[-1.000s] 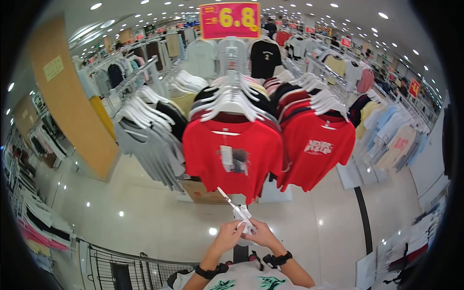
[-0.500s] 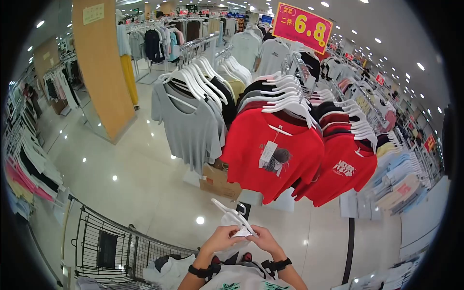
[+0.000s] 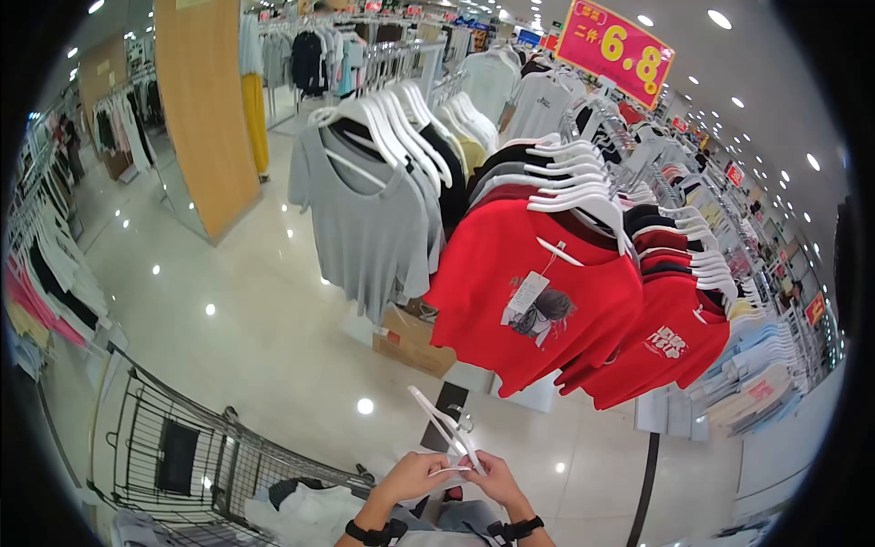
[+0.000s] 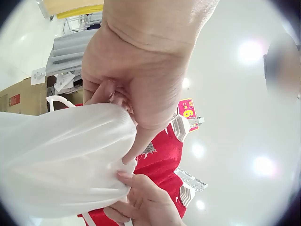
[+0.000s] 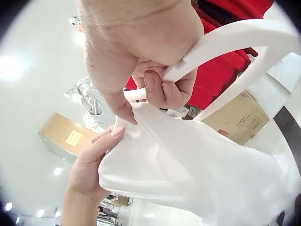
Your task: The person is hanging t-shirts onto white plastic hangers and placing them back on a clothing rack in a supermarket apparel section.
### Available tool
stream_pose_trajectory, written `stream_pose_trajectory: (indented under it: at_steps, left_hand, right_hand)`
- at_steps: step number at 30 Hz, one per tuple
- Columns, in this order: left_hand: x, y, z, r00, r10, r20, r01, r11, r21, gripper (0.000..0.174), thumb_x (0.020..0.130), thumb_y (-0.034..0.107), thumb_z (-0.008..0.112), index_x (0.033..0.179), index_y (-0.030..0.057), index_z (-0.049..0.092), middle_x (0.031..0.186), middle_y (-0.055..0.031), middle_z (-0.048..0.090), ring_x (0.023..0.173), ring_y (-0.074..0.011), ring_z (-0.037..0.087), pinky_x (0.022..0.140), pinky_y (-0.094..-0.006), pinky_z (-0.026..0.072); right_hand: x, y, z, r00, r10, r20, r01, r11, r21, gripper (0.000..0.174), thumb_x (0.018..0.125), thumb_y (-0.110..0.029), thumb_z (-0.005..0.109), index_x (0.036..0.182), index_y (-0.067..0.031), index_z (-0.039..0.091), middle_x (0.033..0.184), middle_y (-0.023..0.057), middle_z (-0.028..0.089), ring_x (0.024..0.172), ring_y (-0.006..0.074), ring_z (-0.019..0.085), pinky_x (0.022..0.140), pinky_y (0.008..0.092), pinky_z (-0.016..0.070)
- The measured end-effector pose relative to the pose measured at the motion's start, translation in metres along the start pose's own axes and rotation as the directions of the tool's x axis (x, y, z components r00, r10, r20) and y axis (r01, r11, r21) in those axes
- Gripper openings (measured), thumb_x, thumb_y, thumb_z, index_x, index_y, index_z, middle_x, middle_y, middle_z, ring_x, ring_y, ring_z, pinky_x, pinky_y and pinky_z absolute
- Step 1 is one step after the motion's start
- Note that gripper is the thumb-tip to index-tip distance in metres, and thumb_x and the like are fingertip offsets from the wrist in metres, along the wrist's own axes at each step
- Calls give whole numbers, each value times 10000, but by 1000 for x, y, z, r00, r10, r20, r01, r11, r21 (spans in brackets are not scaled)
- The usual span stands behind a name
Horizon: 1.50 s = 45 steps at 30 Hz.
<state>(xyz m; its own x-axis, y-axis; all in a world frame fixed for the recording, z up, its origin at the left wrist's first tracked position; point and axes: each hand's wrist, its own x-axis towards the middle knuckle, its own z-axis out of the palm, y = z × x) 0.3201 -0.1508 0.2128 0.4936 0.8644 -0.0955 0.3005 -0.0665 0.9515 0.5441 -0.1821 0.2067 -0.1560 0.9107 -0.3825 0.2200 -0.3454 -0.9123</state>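
Note:
In front of the waist, both hands are together at a thin white garment [image 4: 61, 160] that hangs loose and spreads across both wrist views. The left hand [image 3: 412, 480] pinches its edge between thumb and fingers. Curled around one arm of a white plastic clothes hanger [image 5: 230, 37] are the fingers of the right hand [image 3: 495, 478], while its thumb presses on the cloth. The hanger points up and to the left in the head view, outside the garment along much of its length. Part of the left hand's fingers is hidden behind the cloth in the left wrist view.
Ahead stands a rack with red T-shirts [image 3: 547, 301] and grey T-shirts [image 3: 365, 219] under a price sign [image 3: 615, 50]. A cardboard box [image 3: 415, 339] sits on the floor below it. At the lower left is a wire shopping cart [image 3: 173, 447] with clothes inside. A pillar [image 3: 210, 118] rises beyond.
The head view has turned left, so the rack sits further right and more of the cart shows. Both hands keep hold of the garment and hanger and appear lower.

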Motion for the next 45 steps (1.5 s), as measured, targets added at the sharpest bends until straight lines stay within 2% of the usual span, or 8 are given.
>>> stream_pose_trajectory:
  at_steps: [7,14,18,20,25,29,39,45]
  left_hand:
    - [5,-8,19,998,54,-29,-53,997,50,244,870,305,737,886,70,675,608,-96,585,521,-219,537,521,-335,426]
    - [4,6,40,987,-122,-102,133,984,115,221,864,277,719,840,73,637,629,-109,602,535,-296,581,517,-367,448]
    - [18,2,18,946,-237,-220,246,969,16,127,897,153,701,885,32,667,563,22,474,554,-64,436,497,-277,360]
    - [34,15,-5,880,-233,-415,235,971,-45,111,905,89,690,844,10,643,576,70,442,558,-24,405,487,-242,326]
    - [55,8,-23,711,-457,-534,366,889,-274,169,932,78,673,792,58,581,573,77,496,517,16,393,470,-205,255]
    - [64,-16,-15,675,-274,-685,224,961,-164,184,956,107,656,798,59,574,563,81,505,478,17,376,422,-212,191]
    - [80,-29,7,500,-65,-863,163,986,20,192,963,144,646,816,59,557,591,30,544,410,-19,414,315,-228,195]
    - [74,-2,27,521,-69,-851,189,981,37,215,945,95,639,792,43,497,640,7,541,598,-24,404,603,-178,308]
  right_hand:
    - [6,41,-20,984,112,137,-130,983,130,228,886,-57,726,1096,-3,655,987,17,652,931,99,615,860,268,505]
    - [28,48,-42,978,-40,207,36,999,22,255,842,-146,790,1044,-35,683,914,-8,664,870,66,570,799,253,491]
    - [42,47,-61,984,-72,161,61,995,76,182,846,-104,770,984,-16,690,825,5,659,772,72,591,699,250,493]
    - [61,52,-71,954,-292,70,290,956,38,102,865,-52,728,949,-5,694,801,15,657,751,71,600,656,246,500]
    - [79,112,-69,974,-143,-175,152,988,40,292,818,-177,829,738,-39,584,601,-18,519,569,50,449,525,236,373]
    - [95,154,-67,923,-14,-384,37,998,53,334,866,-177,790,717,-29,530,593,-10,421,577,69,346,510,245,309]
    - [100,199,-21,949,24,-314,27,987,156,292,809,-41,821,795,-28,529,698,-45,519,612,24,433,544,195,341]
    - [129,146,25,923,-152,-353,213,967,139,421,700,-143,918,940,-2,601,801,-2,571,720,65,520,601,200,415]
